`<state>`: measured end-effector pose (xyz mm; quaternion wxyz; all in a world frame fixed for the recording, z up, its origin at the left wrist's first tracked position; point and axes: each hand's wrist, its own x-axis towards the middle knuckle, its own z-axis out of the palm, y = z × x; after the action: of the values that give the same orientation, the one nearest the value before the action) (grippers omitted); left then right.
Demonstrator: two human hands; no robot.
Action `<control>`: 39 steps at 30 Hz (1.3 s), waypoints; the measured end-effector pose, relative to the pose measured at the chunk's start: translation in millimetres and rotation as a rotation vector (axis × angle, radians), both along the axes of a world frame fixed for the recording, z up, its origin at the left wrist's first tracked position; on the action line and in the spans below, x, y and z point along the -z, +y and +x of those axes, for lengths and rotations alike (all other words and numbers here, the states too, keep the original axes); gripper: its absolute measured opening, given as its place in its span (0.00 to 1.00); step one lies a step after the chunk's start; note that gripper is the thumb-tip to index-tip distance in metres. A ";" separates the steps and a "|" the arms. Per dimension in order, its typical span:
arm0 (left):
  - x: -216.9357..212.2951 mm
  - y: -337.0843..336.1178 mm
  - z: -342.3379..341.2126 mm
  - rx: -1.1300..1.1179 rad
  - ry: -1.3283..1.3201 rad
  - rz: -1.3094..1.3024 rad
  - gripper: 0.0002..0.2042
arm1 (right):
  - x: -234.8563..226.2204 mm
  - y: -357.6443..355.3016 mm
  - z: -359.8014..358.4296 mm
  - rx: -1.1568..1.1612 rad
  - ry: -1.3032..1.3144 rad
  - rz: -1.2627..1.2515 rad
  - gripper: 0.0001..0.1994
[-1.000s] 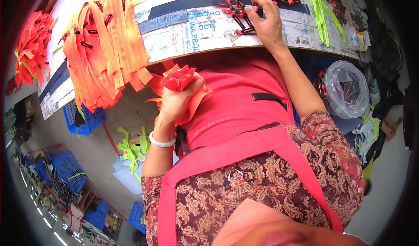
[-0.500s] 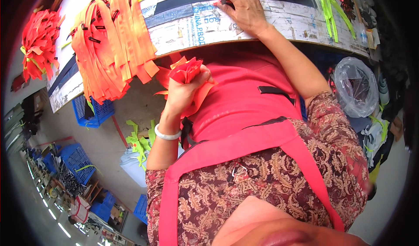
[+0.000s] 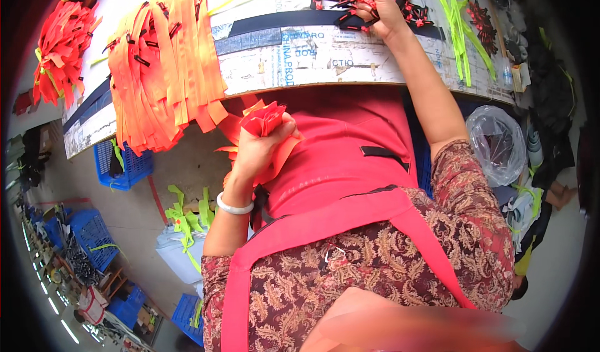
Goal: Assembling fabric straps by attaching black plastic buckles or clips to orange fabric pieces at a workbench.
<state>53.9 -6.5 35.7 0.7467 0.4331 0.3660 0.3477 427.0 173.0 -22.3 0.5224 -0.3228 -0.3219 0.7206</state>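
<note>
My left hand (image 3: 261, 147), with a white bangle at the wrist, is closed around a bunch of red and orange fabric strips (image 3: 264, 119), held upright in front of my apron. Their folded ends fan out above the fist and loose tails hang below. At the far side of the table, my right hand (image 3: 382, 16) has its fingers curled over several small black-and-red pieces (image 3: 350, 16), at the edge of a heap of the same pieces (image 3: 409, 5). Bright orange strips (image 3: 165, 83) with small black pieces on them hang over the table's near edge to the left.
The table (image 3: 256, 64) is covered with printed white sheeting and a dark band. Red strips (image 3: 59, 52) hang at its far left, yellow-green strips (image 3: 459, 33) lie at right. Below stand a blue crate (image 3: 125, 164) and a clear plastic bag (image 3: 497, 146). Dark fabric is heaped at far right.
My right hand has turned and moved right and farther across the table, now among the black-and-red pieces. My left hand keeps its hold on the strips. The whole view has shifted slightly.
</note>
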 end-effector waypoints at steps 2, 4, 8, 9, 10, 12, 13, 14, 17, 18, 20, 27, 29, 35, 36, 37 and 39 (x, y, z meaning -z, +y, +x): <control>4.7 -1.1 -4.1 -0.019 0.021 -0.032 0.03 | 3.3 1.2 -13.5 0.046 0.258 -0.178 0.07; 4.1 -0.8 -3.0 -0.003 0.027 -0.005 0.02 | -25.1 -15.4 -36.2 0.053 0.168 -0.152 0.08; 6.3 -1.8 3.4 0.011 0.023 -0.050 0.01 | -58.7 -39.1 -51.5 -0.036 0.123 -0.132 0.12; 6.8 -0.4 4.2 0.015 0.023 -0.052 0.01 | -59.5 -40.1 -49.9 -0.033 0.124 -0.133 0.12; 7.1 0.5 4.7 0.025 0.025 -0.044 0.01 | -59.6 -41.3 -48.0 0.037 0.011 -0.145 0.12; 8.3 0.8 4.6 0.034 0.029 -0.039 0.01 | -75.0 -42.4 -57.6 0.193 -0.069 -0.329 0.13; 9.6 0.1 4.2 0.024 0.028 -0.039 0.01 | -73.0 -42.9 -57.4 0.192 -0.067 -0.332 0.13; 10.3 -0.5 3.4 0.014 0.027 -0.038 0.01 | -70.1 -43.7 -55.0 0.137 -0.110 -0.330 0.14; 7.2 5.6 5.9 -0.031 -0.002 -0.018 0.01 | -29.5 -31.1 -25.6 -0.128 0.272 -0.176 0.16; 4.9 7.7 6.1 -0.073 0.000 -0.055 0.02 | -25.9 -29.4 -30.5 -0.272 0.305 0.019 0.15; 9.3 13.0 3.2 -0.140 -0.022 -0.037 0.04 | -46.3 -48.1 -58.3 -0.130 0.162 -0.147 0.15; -4.7 34.2 19.6 -0.150 0.032 -0.039 0.11 | -74.3 -113.5 -151.1 -0.285 0.013 -0.231 0.14; -4.3 33.5 21.6 -0.069 0.022 -0.017 0.07 | -63.5 -115.1 -161.5 -0.352 0.049 -0.143 0.13; -7.7 19.2 4.1 -0.134 -0.014 -0.078 0.06 | -58.7 -108.8 -151.5 -0.108 -0.133 -0.222 0.16; -10.0 18.0 1.6 -0.144 0.011 -0.079 0.06 | -52.7 -108.1 -145.0 -0.148 0.000 -0.240 0.17; -10.9 17.6 0.0 -0.154 0.035 -0.080 0.06 | -47.1 -110.0 -141.3 -0.187 0.133 -0.257 0.19; -5.5 15.5 -1.3 -0.142 0.025 -0.068 0.07 | -39.9 -119.2 -137.8 -0.230 0.268 -0.295 0.21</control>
<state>52.6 9.0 41.2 0.7300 0.3847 0.4166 0.3815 289.2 53.8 17.6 0.4221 -0.2581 -0.1754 0.8511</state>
